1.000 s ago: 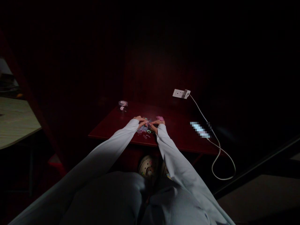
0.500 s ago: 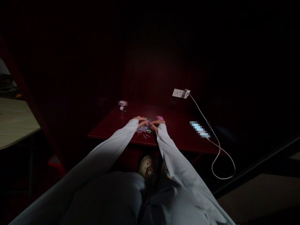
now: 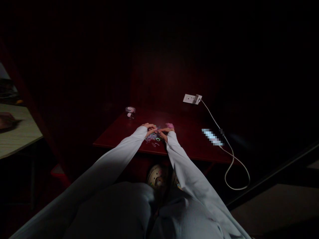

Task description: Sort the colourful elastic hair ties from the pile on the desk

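My left hand [image 3: 150, 129] and my right hand [image 3: 164, 131] meet over the dark red table [image 3: 119, 132], near its front edge. The fingers of both are pinched together at something small and purplish, too small to make out. Under and between them spreads a pile of thin purple and blue loops [image 3: 151, 137], with a green ring [image 3: 158, 139] beside it. Behind my right hand sits a pink bundle [image 3: 169, 125]. A small clear jar with pink contents [image 3: 130, 110] stands at the table's back left.
On the right lies a blurred-out bright phone-like object [image 3: 212, 137], with a white cable [image 3: 233, 154] running to a wall socket [image 3: 188, 99]. A pale table [image 3: 20, 129] is at the far left, with a dark blurred shape [image 3: 7, 121] over it. Shoes [image 3: 156, 175] show below.
My fingers have shifted slightly, my right hand a little to the left. A dark blurred shape has appeared over the pale table at the left.
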A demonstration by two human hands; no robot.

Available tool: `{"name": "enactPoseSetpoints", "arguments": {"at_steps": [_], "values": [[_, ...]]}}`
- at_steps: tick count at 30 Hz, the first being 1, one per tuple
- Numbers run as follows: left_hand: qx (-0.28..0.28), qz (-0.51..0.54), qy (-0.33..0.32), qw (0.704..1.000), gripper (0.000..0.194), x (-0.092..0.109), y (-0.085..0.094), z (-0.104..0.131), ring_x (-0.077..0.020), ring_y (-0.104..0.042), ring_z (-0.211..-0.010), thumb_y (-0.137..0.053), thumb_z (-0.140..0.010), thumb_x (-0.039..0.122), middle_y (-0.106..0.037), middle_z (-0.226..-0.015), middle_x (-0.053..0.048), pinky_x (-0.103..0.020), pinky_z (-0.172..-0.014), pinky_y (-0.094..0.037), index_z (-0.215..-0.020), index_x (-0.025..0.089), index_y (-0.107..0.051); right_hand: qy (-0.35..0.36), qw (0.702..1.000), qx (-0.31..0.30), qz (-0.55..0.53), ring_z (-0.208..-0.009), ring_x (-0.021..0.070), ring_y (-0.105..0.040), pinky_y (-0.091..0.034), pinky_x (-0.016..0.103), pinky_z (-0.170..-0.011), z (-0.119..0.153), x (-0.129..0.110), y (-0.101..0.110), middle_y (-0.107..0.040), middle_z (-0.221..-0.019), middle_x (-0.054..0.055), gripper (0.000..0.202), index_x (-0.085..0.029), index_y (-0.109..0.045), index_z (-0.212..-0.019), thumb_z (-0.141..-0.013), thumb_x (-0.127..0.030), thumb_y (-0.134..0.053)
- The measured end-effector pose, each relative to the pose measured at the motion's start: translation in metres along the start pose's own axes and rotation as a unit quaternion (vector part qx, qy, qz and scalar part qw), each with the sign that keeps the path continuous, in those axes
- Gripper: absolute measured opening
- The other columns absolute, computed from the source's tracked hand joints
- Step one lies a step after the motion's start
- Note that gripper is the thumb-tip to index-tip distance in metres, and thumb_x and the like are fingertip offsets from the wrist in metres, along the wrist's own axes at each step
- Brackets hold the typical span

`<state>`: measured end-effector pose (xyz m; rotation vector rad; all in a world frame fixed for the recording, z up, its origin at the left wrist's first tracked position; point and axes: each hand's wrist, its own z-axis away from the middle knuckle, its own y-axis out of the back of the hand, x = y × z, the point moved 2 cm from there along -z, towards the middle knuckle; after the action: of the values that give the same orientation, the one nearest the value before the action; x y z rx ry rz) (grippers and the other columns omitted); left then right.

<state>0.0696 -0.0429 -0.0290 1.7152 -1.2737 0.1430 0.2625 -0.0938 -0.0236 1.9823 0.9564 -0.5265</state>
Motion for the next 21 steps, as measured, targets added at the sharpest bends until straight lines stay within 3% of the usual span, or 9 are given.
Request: {"name": "enactPoseSetpoints", "arguments": {"at_steps": [6, 13, 16, 21], "values": [[0.004, 0.025, 0.000, 1.000, 0.021, -0.001, -0.003, 0.000, -0.0170, -0.073, -0.080, -0.065, -0.095, 0.039, -0.081, -0.086, -0.001, -0.026, -0.079, -0.055, -0.094, 0.024, -0.080, -0.005, 1.000, 0.013, 0.009, -0.098, 0.0295, -0.065, -0.051, 0.046, -0.097, 0.000, 0.003, 0.000, -0.078, -0.083, 0.006, 0.012, -0.028, -0.081, -0.074, -0.081, -0.038, -0.080], [0.049, -0.015, 0.017, 0.999, 0.018, 0.005, 0.007, 0.003, -0.0182, -0.068, -0.080, -0.067, -0.094, 0.033, -0.082, -0.090, -0.003, -0.028, -0.079, -0.053, -0.099, 0.023, -0.081, -0.012, 1.000, 0.021, 0.015, -0.101, 0.0301, -0.064, -0.051, 0.048, -0.099, 0.003, 0.003, 0.002, -0.076, -0.085, 0.006, 0.007, -0.027, -0.079, -0.075, -0.081, -0.031, -0.076], [0.049, -0.007, 0.026, 0.998, 0.017, 0.009, 0.011, 0.004, -0.0198, -0.068, -0.083, -0.064, -0.097, 0.029, -0.083, -0.090, -0.003, -0.030, -0.083, -0.053, -0.099, 0.022, -0.079, -0.051, 0.998, 0.042, 0.014, -0.105, 0.0312, -0.064, -0.053, 0.046, -0.098, 0.002, 0.008, 0.003, -0.074, -0.084, 0.007, 0.006, -0.027, -0.078, -0.076, -0.081, -0.030, -0.076], [0.053, -0.024, 0.029, 0.998, 0.014, 0.013, 0.013, 0.005, -0.0203, -0.068, -0.086, -0.065, -0.098, 0.028, -0.083, -0.090, -0.002, -0.031, -0.084, -0.052, -0.098, 0.023, -0.078, -0.139, 0.981, 0.128, 0.046, -0.102, 0.0331, -0.064, -0.052, 0.047, -0.094, 0.001, 0.020, 0.014, -0.074, -0.089, 0.011, 0.011, -0.022, -0.079, -0.081, -0.079, -0.033, -0.077]]}}
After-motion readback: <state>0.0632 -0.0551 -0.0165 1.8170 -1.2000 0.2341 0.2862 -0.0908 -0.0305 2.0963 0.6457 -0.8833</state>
